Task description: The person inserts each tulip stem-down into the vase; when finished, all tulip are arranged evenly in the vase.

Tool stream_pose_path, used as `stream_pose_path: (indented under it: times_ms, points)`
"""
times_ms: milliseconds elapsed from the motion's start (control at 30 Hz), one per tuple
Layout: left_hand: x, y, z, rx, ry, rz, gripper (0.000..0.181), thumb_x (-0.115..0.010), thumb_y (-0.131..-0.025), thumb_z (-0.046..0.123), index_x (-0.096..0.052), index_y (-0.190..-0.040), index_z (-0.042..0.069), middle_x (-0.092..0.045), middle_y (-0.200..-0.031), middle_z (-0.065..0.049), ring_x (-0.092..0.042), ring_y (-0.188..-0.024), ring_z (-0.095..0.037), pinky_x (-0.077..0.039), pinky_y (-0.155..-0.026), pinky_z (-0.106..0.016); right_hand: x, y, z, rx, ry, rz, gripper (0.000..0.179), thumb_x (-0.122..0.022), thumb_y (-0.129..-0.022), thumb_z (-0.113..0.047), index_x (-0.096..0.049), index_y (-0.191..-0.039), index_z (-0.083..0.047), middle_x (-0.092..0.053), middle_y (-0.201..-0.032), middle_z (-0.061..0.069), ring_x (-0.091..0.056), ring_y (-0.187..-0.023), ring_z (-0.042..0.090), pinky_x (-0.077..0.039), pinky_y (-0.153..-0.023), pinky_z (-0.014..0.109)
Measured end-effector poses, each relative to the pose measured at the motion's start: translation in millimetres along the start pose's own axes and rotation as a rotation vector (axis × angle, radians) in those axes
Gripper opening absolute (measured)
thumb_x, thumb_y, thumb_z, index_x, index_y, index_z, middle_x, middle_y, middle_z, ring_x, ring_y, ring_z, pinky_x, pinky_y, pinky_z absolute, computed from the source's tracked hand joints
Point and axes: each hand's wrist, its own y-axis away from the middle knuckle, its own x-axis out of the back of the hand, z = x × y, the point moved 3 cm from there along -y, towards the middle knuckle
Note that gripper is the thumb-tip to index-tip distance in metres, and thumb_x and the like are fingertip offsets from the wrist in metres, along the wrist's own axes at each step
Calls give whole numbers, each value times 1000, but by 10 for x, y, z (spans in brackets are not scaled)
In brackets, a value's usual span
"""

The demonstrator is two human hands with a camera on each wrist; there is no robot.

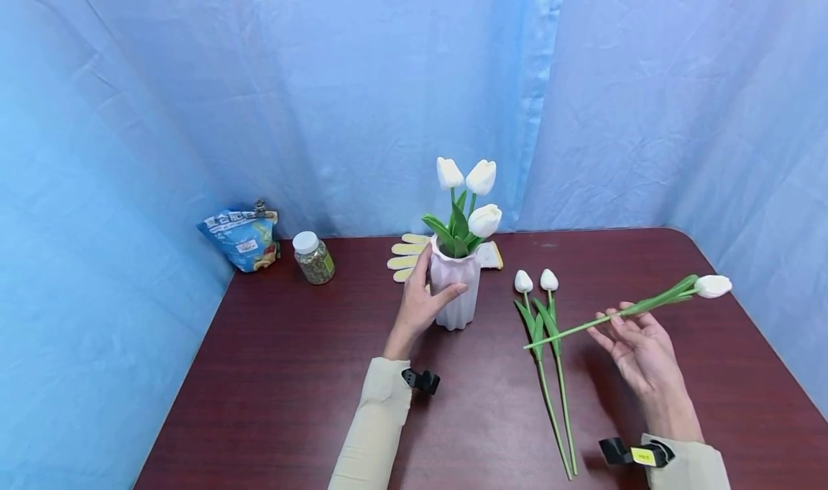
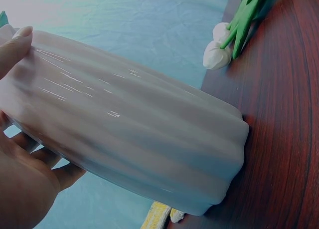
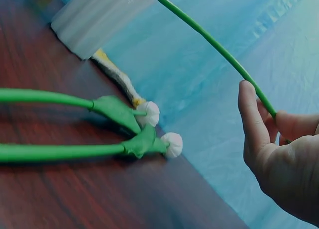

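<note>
A pale ribbed vase (image 1: 458, 299) stands upright on the table, holding three white tulips (image 1: 484, 220) with green leaves. My left hand (image 1: 422, 299) grips the vase around its side, thumb across the front; the left wrist view shows the vase's glossy wall (image 2: 124, 114) between thumb and fingers. Right of the vase, my right hand (image 1: 643, 353) pinches a single white tulip (image 1: 714, 286) by its green stem. That tulip is held nearly level above the table, its bloom to the right and its stem end toward the vase. Beneath the stem end lie two more white tulips (image 1: 550, 280).
Behind the vase lies a yellow-and-white glove (image 1: 402, 261), partly hidden. Farther left stand a lidded jar (image 1: 315, 260) and a blue clipped bag (image 1: 242, 238). Light blue curtains (image 1: 362, 102) surround the dark red wooden table (image 1: 291, 389) at the back and sides.
</note>
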Motion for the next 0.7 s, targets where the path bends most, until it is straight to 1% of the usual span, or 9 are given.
stream_pose_path:
  times_ms: [67,167,367,433,533,633,700]
  points:
    - [0,2,2,1,-2,0,91,-81,-84,40,-28,-158,31,-42,-158,0,-45,-143,-22,-42,-112,-53,-32,-11,2,13,-3,7,31,-31,-103,13,-57,-113,0,-64,-100,16,-71,-102,29,-60,-84,48]
    - [0,0,-2,8,-7,-2,91,-81,-84,34,-28,-158,30,-42,-158,-1,-46,-143,-21,-42,-112,-52,-92,-24,-1,35,-9,19,28,-33,-103,12,-56,-113,0,-64,-99,16,-71,-100,30,-60,-85,47]
    - [-8,-9,23,34,-5,-9,93,-80,-84,18,-25,-160,21,-39,-160,-7,-44,-144,-27,-40,-114,-54,-204,-58,-30,67,-43,40,24,-36,-102,11,-57,-109,1,-64,-98,17,-72,-97,31,-60,-84,49]
    - [-6,0,71,47,-6,-14,93,-79,-85,15,-25,-160,18,-39,-160,-10,-43,-144,-28,-39,-114,-54,-237,-69,-40,69,-49,47,24,-37,-102,11,-57,-109,1,-64,-98,17,-71,-96,31,-60,-84,49]
    - [12,32,216,52,1,-16,90,-78,-86,14,-27,-159,14,-40,-159,-12,-44,-143,-30,-40,-113,-55,-289,-91,-50,75,-63,53,23,-37,-102,11,-57,-108,1,-64,-97,17,-71,-96,31,-60,-84,49]
    - [28,66,347,52,7,-17,87,-77,-86,15,-29,-158,12,-42,-158,-13,-45,-142,-31,-40,-113,-55,-339,-117,-60,86,-78,50,24,-36,-102,11,-57,-107,2,-65,-96,18,-71,-95,32,-60,-84,49]
    - [31,78,385,50,10,-17,87,-77,-86,15,-29,-158,12,-42,-157,-14,-45,-142,-31,-40,-113,-56,-375,-138,-71,91,-81,50,24,-36,-102,11,-57,-106,2,-65,-95,18,-71,-94,32,-60,-83,49]
